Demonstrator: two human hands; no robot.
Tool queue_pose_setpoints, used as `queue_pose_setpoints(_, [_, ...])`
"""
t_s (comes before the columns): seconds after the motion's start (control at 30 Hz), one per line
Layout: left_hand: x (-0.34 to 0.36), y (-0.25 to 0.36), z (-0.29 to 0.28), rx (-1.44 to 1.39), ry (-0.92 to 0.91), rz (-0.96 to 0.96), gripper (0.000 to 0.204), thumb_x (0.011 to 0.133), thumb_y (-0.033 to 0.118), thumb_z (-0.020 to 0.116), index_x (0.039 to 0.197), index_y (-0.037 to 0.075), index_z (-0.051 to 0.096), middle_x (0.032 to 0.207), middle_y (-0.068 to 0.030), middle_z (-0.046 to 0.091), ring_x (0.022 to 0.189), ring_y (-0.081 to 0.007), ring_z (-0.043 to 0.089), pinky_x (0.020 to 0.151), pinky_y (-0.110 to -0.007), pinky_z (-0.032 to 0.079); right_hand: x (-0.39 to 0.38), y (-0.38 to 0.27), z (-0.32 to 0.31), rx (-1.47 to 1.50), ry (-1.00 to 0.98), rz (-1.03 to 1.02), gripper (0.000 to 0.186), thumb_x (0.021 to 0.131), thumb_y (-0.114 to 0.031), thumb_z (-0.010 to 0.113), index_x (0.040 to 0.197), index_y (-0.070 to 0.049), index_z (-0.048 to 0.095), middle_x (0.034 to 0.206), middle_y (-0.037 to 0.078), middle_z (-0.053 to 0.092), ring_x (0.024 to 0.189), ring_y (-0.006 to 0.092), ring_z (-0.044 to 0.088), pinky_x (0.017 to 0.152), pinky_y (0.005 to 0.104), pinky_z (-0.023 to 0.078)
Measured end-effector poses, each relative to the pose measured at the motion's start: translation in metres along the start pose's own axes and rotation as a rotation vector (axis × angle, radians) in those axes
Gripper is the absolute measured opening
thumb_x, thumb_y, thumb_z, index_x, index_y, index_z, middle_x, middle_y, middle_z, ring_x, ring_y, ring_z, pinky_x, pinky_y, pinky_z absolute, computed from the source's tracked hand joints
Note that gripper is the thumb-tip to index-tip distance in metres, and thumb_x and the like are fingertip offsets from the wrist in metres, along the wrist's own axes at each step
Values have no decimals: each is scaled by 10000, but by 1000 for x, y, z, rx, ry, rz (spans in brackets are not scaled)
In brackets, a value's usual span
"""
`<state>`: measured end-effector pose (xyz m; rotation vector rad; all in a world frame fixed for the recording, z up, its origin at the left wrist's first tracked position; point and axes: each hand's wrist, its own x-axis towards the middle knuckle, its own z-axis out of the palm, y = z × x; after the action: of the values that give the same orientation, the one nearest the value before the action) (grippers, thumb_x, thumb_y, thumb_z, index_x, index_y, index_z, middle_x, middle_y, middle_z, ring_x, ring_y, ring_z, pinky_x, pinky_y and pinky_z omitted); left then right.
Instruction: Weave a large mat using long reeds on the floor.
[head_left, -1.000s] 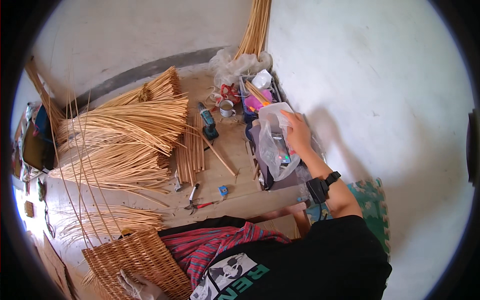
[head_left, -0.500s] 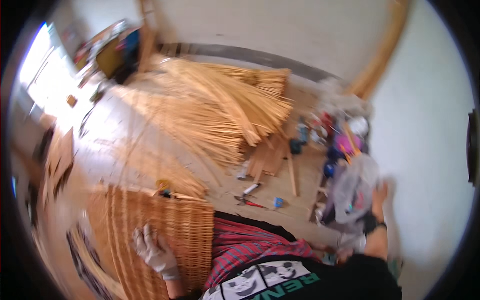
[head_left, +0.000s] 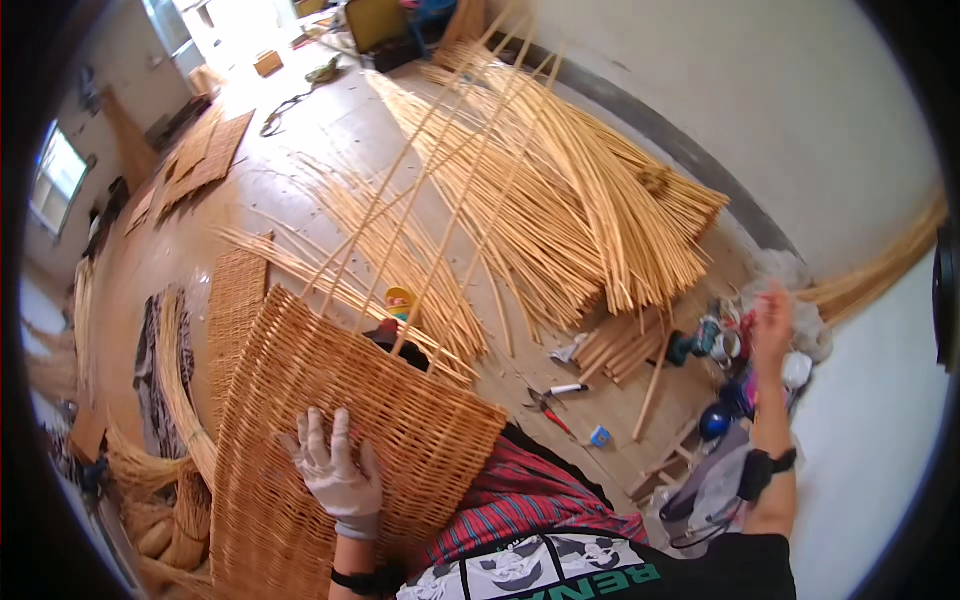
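My left hand [head_left: 340, 470], in a whitish glove, lies with fingers spread on a woven wicker panel [head_left: 330, 380] across my lap, with long loose rods standing out of its far edge. My bare right hand [head_left: 771, 325] is raised at the right, blurred, over a jumble of plastic bags, a mug [head_left: 727, 347] and a cordless drill [head_left: 690, 345]; whether it holds anything I cannot make out. Beyond the panel are red-handled pruning shears [head_left: 548, 410], a blue tape measure [head_left: 600, 436] and short sticks [head_left: 625, 345].
Big bundles of peeled rods [head_left: 600, 200] cover the floor ahead, beside the wall. Woven panels [head_left: 205, 155], a dark cloth with fibres [head_left: 150, 370] and coiled fibre bundles [head_left: 180, 510] lie to the left. A pale wall [head_left: 870, 450] stands close at my right.
My view has swung left. My right hand has left the plastic bag at the wall and moved up and forward. My gloved left hand now shows fully on the panel, higher in view.
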<state>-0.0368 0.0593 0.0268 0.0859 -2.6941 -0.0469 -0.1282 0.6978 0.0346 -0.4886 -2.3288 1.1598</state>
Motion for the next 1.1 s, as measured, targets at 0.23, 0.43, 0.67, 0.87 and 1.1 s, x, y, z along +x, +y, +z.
queue_pose_setpoints(0.23, [-31, -8, -7, 134, -104, -142, 488, 1021, 270, 606, 1474, 89, 589, 1574, -245, 478, 1510, -489, 382, 1289, -672, 181, 54, -129, 303, 583, -266, -397, 348, 1051, -138, 645, 1379, -29, 604, 1105, 52, 665, 1003, 146, 669, 939, 295, 515])
queue_pose_setpoints(0.43, [-50, -28, 10, 119, -144, -301, 505, 1028, 308, 603, 1489, 105, 567, 1577, -249, 459, 1502, -503, 386, 1257, -698, 228, -41, -60, 457, 325, -1125, -165, 291, 1011, -113, 637, 1294, -50, 660, 934, 12, 671, 870, 149, 650, 796, 328, 539])
queue_pose_setpoints(0.67, [-56, -34, 18, 94, -171, -355, 501, 1042, 269, 540, 1463, -1, 573, 1576, -297, 446, 1507, -529, 359, 1251, -701, 217, -126, 99, 585, -283, -1245, -161, 561, 866, -289, 768, 1365, -71, 635, 1221, 188, 725, 1122, 347, 704, 970, 433, 566])
queue_pose_setpoints(0.87, [-53, -34, 18, -4, -88, -409, 470, 1024, 253, 661, 1449, 55, 620, 1558, -256, 480, 1468, -490, 414, 1254, -630, 290, -156, 124, 637, -452, -1094, 194, 538, 901, -222, 680, 1422, -110, 604, 1350, 224, 665, 1268, 425, 627, 1071, 493, 518])
queue_pose_setpoints(1.1, [-54, -31, 21, 29, -79, -460, 463, 1039, 288, 639, 1425, 33, 623, 1529, -270, 507, 1436, -503, 450, 1236, -627, 327, -163, 108, 646, -600, -1024, 142, 525, 895, -125, 605, 1418, -151, 638, 1346, 195, 686, 1268, 417, 635, 1051, 517, 527])
